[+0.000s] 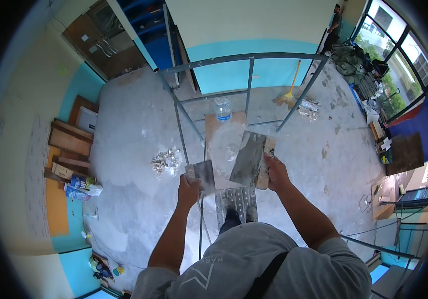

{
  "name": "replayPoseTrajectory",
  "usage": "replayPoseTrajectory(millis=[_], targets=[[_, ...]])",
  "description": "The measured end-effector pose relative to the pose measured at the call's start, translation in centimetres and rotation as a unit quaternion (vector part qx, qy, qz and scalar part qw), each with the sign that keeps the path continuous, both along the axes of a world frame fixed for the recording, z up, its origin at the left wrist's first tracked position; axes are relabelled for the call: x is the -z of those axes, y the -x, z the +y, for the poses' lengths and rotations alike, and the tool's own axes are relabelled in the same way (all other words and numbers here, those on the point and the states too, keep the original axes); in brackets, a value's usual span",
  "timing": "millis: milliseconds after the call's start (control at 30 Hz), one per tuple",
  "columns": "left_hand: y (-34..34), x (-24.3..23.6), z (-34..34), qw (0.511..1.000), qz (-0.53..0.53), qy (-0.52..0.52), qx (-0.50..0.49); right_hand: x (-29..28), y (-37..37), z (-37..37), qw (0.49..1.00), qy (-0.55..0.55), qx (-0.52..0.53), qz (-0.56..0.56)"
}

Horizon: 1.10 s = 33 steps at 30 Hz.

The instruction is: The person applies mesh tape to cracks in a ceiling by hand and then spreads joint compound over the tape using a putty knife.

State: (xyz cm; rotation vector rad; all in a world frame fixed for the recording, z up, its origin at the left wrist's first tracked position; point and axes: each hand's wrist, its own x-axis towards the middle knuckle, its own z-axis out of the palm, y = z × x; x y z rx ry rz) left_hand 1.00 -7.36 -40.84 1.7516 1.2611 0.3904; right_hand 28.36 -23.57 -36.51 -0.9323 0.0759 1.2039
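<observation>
I stand high on a scaffold and look down. My left hand (188, 189) grips a small grey trowel (202, 174) smeared with plaster. My right hand (275, 174) holds a larger flat board, a plaster hawk (250, 158), tilted and coated with grey plaster. Both tools hang apart from each other over a plaster-stained wooden plank (224, 144) and a perforated metal step (236, 203) where my feet stand. A clear water bottle (223, 109) with a blue cap stands at the plank's far end.
Grey scaffold tubes (249, 79) frame the platform. Far below lie a dusty concrete floor, a rubble pile (165, 160), a yellow broom (288, 94), stacked wooden boards (69, 142) at left and bags by the windows. Another person (334, 27) stands near the far doorway.
</observation>
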Motion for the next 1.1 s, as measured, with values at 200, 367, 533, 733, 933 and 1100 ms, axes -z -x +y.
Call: replayPoseTrajectory(millis=[200, 367, 533, 733, 933, 1100], targets=[[-2.8, -8.3, -4.5, 0.894, -0.043, -0.39, 0.217, -1.4, 1.3, 1.6, 0.967, 0.011, 0.15, -0.206], [-4.6, -10.2, -4.3, 0.877, -0.054, -0.433, 0.2, -6.3, 6.0, 0.7, 0.867, 0.132, 0.0, -0.481], [-5.0, -16.3, 0.5, 0.943, -0.192, -0.272, -0.031, -4.6, 4.4, 0.3, 0.904, 0.084, -0.134, -0.397], [-4.5, -13.4, 4.2, 0.944, -0.231, 0.236, 0.01, -7.3, 3.2, 0.1, 0.979, 0.048, -0.198, -0.008], [-2.9, -11.7, 1.0, 0.986, 0.024, 0.142, 0.087, -4.8, 1.3, -1.1, 0.992, -0.021, -0.124, 0.008], [-2.4, -10.2, -1.2, 0.998, -0.053, -0.025, -0.003, -6.0, 0.0, -0.7, 0.998, -0.01, 0.055, -0.027]])
